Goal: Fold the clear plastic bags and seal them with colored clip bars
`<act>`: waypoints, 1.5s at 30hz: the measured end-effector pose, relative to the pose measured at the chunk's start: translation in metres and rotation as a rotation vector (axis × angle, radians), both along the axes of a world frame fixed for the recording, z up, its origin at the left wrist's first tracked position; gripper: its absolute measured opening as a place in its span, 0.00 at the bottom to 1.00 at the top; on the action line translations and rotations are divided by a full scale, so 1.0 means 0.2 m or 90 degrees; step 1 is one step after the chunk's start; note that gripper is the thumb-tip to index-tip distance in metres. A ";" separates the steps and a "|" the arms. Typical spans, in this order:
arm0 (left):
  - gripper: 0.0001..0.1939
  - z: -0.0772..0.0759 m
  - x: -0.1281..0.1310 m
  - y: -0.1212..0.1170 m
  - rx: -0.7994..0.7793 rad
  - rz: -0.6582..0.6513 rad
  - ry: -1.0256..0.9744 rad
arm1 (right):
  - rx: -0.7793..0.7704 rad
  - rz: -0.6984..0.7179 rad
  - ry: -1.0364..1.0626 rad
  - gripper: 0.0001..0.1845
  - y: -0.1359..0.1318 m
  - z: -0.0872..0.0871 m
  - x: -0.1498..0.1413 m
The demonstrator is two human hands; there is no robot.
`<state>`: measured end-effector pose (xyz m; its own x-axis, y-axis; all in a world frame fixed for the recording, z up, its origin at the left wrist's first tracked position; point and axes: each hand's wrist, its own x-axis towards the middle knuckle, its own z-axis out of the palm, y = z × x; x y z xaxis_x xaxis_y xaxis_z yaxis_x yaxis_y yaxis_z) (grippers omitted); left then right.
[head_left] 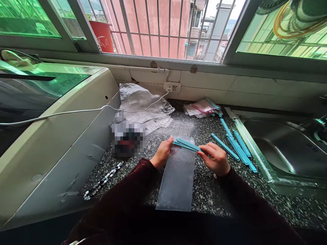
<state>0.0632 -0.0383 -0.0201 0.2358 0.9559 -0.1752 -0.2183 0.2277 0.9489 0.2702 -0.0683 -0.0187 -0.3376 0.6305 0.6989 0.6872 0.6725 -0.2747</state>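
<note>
Several turquoise plastic strips [186,144] are bunched together between my two hands, fanned slightly at the left end. My left hand [162,153] is closed on their left end, by the upper edge of a clear plastic bag [176,183]. My right hand [216,158] pinches their right end between thumb and fingers. The clear bag hangs or lies below the strips, its lower end toward me; I cannot tell whether my left fingers also grip it. More loose turquoise strips [238,149] lie on the counter right of my right hand.
On the speckled counter [209,194] lie a heap of clear bags [143,105], filled packets [201,107], a beaded string [103,180] and a pixelated dark object [127,141]. A steel sink [267,180] stands right, a pale appliance [63,146] left. A white cable [92,110] runs to the socket [172,87].
</note>
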 end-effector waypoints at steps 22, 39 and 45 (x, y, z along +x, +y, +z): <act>0.26 -0.02 -0.01 0.01 0.024 0.032 0.014 | 0.006 0.001 0.124 0.04 -0.02 0.03 0.00; 0.23 0.01 -0.01 0.01 -0.017 0.059 -0.034 | 0.064 -0.063 0.171 0.05 -0.03 0.02 0.01; 0.22 0.00 -0.01 0.01 -0.046 0.080 -0.053 | 0.066 -0.128 0.176 0.07 -0.05 0.02 0.02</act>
